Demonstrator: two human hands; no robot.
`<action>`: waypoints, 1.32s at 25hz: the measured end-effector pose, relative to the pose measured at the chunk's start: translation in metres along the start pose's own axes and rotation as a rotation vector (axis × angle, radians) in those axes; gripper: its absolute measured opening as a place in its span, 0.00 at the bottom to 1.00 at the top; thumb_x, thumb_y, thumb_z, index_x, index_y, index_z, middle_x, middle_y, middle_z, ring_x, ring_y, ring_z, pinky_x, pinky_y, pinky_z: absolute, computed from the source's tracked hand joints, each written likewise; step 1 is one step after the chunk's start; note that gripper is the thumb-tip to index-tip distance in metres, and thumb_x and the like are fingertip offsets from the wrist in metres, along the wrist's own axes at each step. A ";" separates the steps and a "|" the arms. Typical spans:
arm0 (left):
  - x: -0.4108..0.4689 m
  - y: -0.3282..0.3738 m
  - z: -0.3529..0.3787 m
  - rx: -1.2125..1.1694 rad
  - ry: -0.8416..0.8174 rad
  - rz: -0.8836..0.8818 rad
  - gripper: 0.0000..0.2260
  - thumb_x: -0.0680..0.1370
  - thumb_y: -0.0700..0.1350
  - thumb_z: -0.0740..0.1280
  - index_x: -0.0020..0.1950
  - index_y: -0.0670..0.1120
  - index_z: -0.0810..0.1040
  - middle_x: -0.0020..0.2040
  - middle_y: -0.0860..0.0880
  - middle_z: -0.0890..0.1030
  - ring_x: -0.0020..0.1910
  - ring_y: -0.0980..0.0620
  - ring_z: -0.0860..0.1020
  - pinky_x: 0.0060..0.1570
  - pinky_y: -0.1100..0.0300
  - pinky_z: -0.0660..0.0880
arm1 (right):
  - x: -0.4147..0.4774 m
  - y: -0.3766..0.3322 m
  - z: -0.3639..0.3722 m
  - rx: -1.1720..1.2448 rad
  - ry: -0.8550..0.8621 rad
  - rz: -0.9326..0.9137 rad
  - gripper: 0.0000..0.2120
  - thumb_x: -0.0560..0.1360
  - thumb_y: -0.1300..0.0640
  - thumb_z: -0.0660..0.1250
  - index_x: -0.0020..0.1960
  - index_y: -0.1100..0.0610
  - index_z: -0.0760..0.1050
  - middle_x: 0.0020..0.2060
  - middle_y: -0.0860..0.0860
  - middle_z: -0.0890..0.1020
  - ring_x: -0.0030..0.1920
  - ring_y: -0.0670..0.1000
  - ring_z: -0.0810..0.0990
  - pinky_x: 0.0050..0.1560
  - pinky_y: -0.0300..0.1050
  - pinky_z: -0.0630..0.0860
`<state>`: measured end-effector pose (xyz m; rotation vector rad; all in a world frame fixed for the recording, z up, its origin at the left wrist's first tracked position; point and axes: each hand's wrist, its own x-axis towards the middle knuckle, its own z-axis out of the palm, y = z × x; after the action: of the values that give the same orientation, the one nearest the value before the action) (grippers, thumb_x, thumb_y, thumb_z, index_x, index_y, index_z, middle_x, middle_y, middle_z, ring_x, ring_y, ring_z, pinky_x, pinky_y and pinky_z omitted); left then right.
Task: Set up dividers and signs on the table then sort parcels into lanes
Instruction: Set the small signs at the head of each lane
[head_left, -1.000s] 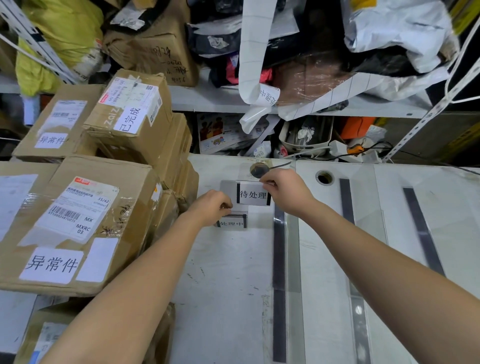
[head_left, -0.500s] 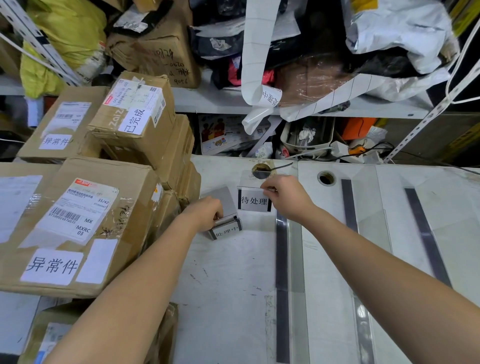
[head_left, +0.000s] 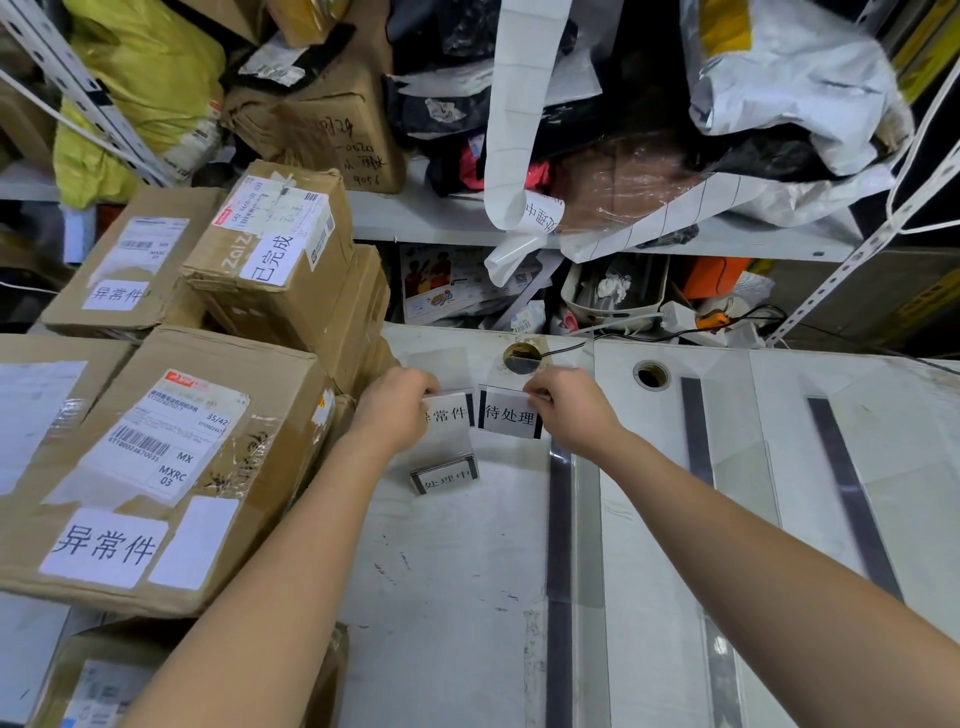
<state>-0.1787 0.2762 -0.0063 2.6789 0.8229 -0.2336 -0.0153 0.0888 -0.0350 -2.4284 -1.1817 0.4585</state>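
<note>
My left hand (head_left: 395, 410) grips a clear acrylic sign (head_left: 448, 414) with white paper reading 异常件, upright at the far part of the white table (head_left: 457, 597). Just to its right, my right hand (head_left: 569, 410) pinches the top of a second sign (head_left: 510, 415) reading 待处理. The two signs stand side by side, almost touching. A third sign (head_left: 444, 475) lies flat on the table just nearer than them. Three clear dividers with dark strips (head_left: 560, 545) (head_left: 698, 447) (head_left: 847, 488) run along the table towards me. Labelled cardboard parcels (head_left: 156, 467) are stacked at the left.
More boxes (head_left: 280, 260) pile up at the back left, one (head_left: 171, 680) near the front left edge. Two round cable holes (head_left: 521, 358) (head_left: 650, 374) sit near the table's far edge. A cluttered shelf (head_left: 441, 218) with bags, a label roll and cables rises behind.
My left hand has lifted a sign out of the small stack and stood it to the left of the 待处理 sign. One sign stays flat on the table. The right hand barely moved.
</note>
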 end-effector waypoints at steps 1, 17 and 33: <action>0.001 0.000 -0.004 -0.038 0.034 -0.009 0.14 0.79 0.36 0.66 0.60 0.50 0.82 0.56 0.45 0.82 0.55 0.41 0.80 0.53 0.48 0.78 | 0.002 0.001 0.002 -0.002 -0.010 0.012 0.08 0.78 0.61 0.66 0.50 0.57 0.84 0.47 0.55 0.85 0.50 0.59 0.81 0.48 0.56 0.80; 0.025 -0.007 0.000 -0.431 0.281 0.075 0.12 0.76 0.34 0.73 0.58 0.44 0.85 0.52 0.46 0.83 0.52 0.50 0.80 0.55 0.62 0.71 | 0.018 0.005 0.041 -0.091 -0.170 0.240 0.09 0.76 0.68 0.67 0.49 0.61 0.86 0.48 0.58 0.85 0.47 0.60 0.84 0.49 0.53 0.84; 0.001 0.048 -0.038 -0.402 0.248 0.151 0.12 0.79 0.36 0.70 0.60 0.45 0.83 0.58 0.48 0.82 0.60 0.49 0.78 0.63 0.53 0.73 | -0.041 -0.014 -0.067 -0.135 0.038 0.196 0.22 0.76 0.51 0.71 0.68 0.54 0.77 0.64 0.53 0.81 0.67 0.57 0.76 0.65 0.54 0.75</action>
<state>-0.1483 0.2526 0.0416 2.3957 0.6471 0.2779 -0.0184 0.0498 0.0345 -2.6705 -0.9930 0.3986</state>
